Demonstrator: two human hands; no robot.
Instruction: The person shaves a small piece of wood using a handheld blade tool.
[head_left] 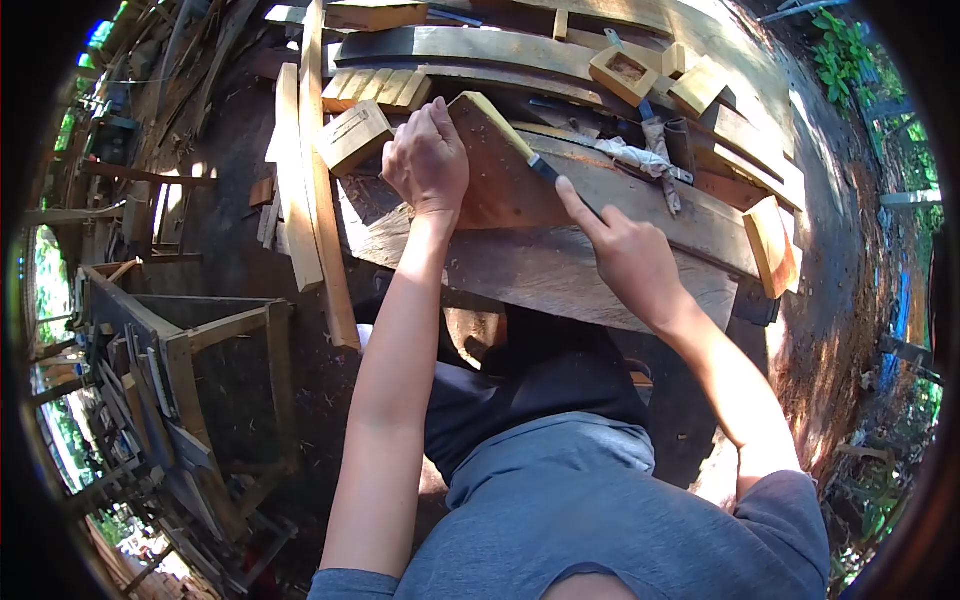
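Observation:
My left hand is closed at the left edge of a brown wooden piece with a pale upper edge; what its fingers grip is hidden. My right hand is wrapped round a dark-handled tool, its index finger stretched along the handle. The tool's tip touches or lies close to the pale edge of the wooden piece. Just left of my left hand sits a light wooden block with grooves in its top. Under the piece lies a worn wooden board.
Long planks stand along the left side. Beyond my hands lie more beams, a hollowed block and a white cloth. A curved wooden block is at the right. A wooden frame stands at far left.

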